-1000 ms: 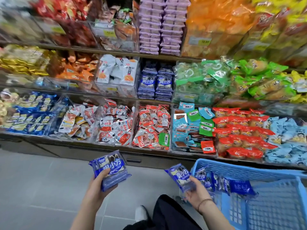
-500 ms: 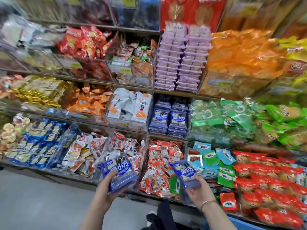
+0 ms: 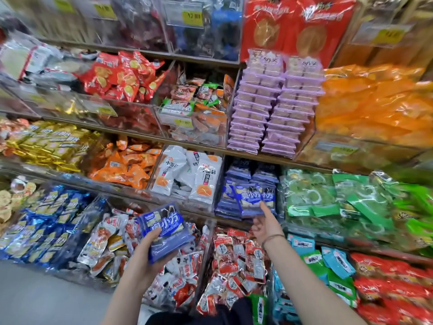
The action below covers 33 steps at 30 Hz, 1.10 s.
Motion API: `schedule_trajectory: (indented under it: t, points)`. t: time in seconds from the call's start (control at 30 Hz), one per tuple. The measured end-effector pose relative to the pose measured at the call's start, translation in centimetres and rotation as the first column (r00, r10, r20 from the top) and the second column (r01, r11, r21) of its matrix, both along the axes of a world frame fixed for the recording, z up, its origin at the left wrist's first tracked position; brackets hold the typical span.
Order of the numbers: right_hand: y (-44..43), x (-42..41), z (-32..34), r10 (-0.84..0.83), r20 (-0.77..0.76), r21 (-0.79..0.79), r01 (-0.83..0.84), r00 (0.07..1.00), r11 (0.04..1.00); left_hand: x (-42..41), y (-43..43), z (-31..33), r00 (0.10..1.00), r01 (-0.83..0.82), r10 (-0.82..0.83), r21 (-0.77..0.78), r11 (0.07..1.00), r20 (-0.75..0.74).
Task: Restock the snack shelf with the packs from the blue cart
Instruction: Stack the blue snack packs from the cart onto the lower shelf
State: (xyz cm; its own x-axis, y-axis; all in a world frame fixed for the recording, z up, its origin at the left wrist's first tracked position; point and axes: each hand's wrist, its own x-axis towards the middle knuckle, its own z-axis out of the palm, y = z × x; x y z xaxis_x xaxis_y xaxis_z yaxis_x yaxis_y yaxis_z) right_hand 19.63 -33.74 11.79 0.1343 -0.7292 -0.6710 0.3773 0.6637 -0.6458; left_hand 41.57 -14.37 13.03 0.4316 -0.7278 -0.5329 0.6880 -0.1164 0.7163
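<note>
with right hand (image 3: 266,225), forefinger straight and other fingers curled, press flat blue plastic snack pack (image 3: 249,200) squarely onto matching blue stack (image 3: 241,171) on snack shelf (image 3: 201,146). with left hand (image 3: 140,259) gripping spare blue packs (image 3: 165,231), hold level until needed.

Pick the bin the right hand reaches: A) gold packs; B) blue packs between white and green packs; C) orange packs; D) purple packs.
B: the right hand touches a blue pack at the stacked blue packs, flanked by white packs and green packs.
</note>
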Motion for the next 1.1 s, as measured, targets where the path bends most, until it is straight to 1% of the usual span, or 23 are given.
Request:
schedule_trajectory:
  t: [0.13, 0.23, 0.37, 0.43, 0.47, 0.5, 0.53, 0.57, 0.6, 0.63, 0.7, 0.73, 0.8, 0.83, 0.9, 0.97, 1.0, 1.03, 1.07, 1.1]
  points:
    - [-4.5, 3.9, 0.2, -0.102, 0.058, -0.014, 0.103, 0.993, 0.995, 2.4, -2.4, 1.0, 0.999, 0.019, -0.018, -0.031, 0.999, 0.042]
    - [-8.1, 6.4, 0.9, -0.132, 0.045, -0.040, 0.134, 0.990, 0.990, 3.8, -3.9, 1.3, 0.998, 0.045, -0.043, -0.067, 0.997, 0.034]
    - [-11.8, 8.9, 0.8, -0.198, 0.025, -0.062, 0.199, 0.980, 0.978, 5.2, -5.4, 1.0, 0.998, 0.062, -0.061, -0.043, 0.997, 0.024]
    - [-13.0, 9.4, 0.3, -0.267, 0.012, -0.041, 0.267, 0.964, 0.963, 5.6, -5.8, 0.7, 0.998, 0.063, -0.063, -0.036, 0.997, 0.002]
    - [-13.3, 9.6, 0.2, -0.283, 0.036, 0.012, 0.282, 0.959, 0.959, 5.7, -5.9, 0.4, 0.998, 0.057, -0.057, -0.033, 0.998, -0.007]
    - [-13.4, 9.9, 0.1, -0.276, 0.072, 0.032, 0.275, 0.958, 0.961, 5.7, -5.9, 0.2, 0.999, 0.052, -0.052, -0.033, 0.998, -0.013]
    - [-13.7, 10.0, 0.0, -0.270, 0.078, 0.006, 0.270, 0.960, 0.963, 5.7, -5.9, 0.0, 0.999, 0.050, -0.050, -0.034, 0.998, -0.014]
    - [-13.8, 9.9, -0.3, -0.284, 0.049, 0.011, 0.284, 0.958, 0.959, 5.6, -5.9, -0.1, 0.999, 0.050, -0.050, -0.036, 0.998, -0.016]
    - [-13.9, 9.6, -0.6, -0.267, 0.019, -0.016, 0.267, 0.964, 0.964, 5.5, -5.9, -0.2, 0.998, 0.052, -0.052, -0.037, 0.998, -0.019]
    - [-13.7, 9.5, -0.5, -0.233, 0.002, -0.044, 0.233, 0.973, 0.972, 5.4, -6.0, -0.3, 0.998, 0.055, -0.056, -0.038, 0.998, -0.024]
    - [-12.7, 9.0, -0.4, -0.137, 0.018, -0.069, 0.138, 0.990, 0.988, 5.1, -6.0, -0.2, 0.997, 0.066, -0.067, -0.045, 0.997, -0.032]
    - [-11.9, 8.7, -0.2, -0.121, 0.028, -0.081, 0.123, 0.992, 0.989, 4.9, -6.1, -0.1, 0.997, 0.071, -0.072, -0.044, 0.997, -0.032]
    - [-10.2, 7.6, 0.2, -0.089, 0.108, -0.106, 0.101, 0.990, 0.989, 4.4, -6.2, 0.2, 0.996, 0.082, -0.083, -0.043, 0.996, -0.017]
    - [-9.2, 7.2, 0.5, -0.066, 0.117, -0.127, 0.081, 0.991, 0.989, 4.0, -6.3, 0.5, 0.996, 0.090, -0.090, -0.045, 0.995, -0.007]
    - [-6.8, 6.5, 1.1, 0.028, 0.006, -0.191, -0.027, 1.000, 0.981, 3.2, -6.4, 0.8, 0.994, 0.113, -0.113, -0.049, 0.992, 0.004]
    - [-3.7, 6.2, 2.1, 0.180, -0.113, -0.224, -0.202, 0.977, 0.954, 2.3, -6.7, 1.1, 0.990, 0.138, -0.138, -0.037, 0.990, 0.009]
    - [-1.9, 6.1, 2.5, 0.292, -0.170, -0.247, -0.327, 0.941, 0.912, 1.8, -6.8, 1.1, 0.989, 0.148, -0.148, -0.019, 0.989, 0.009]
    - [-0.1, 6.2, 3.0, 0.419, -0.232, -0.266, -0.471, 0.878, 0.841, 1.2, -6.9, 1.2, 0.986, 0.164, -0.163, -0.008, 0.986, 0.014]
    - [1.3, 6.4, 3.4, 0.539, -0.310, -0.287, -0.617, 0.783, 0.732, 0.7, -7.0, 1.2, 0.983, 0.182, -0.182, -0.008, 0.983, 0.033]
    - [2.6, 6.6, 3.6, 0.612, -0.388, -0.305, -0.723, 0.689, 0.620, 0.2, -7.1, 1.1, 0.977, 0.206, -0.205, -0.016, 0.978, 0.060]
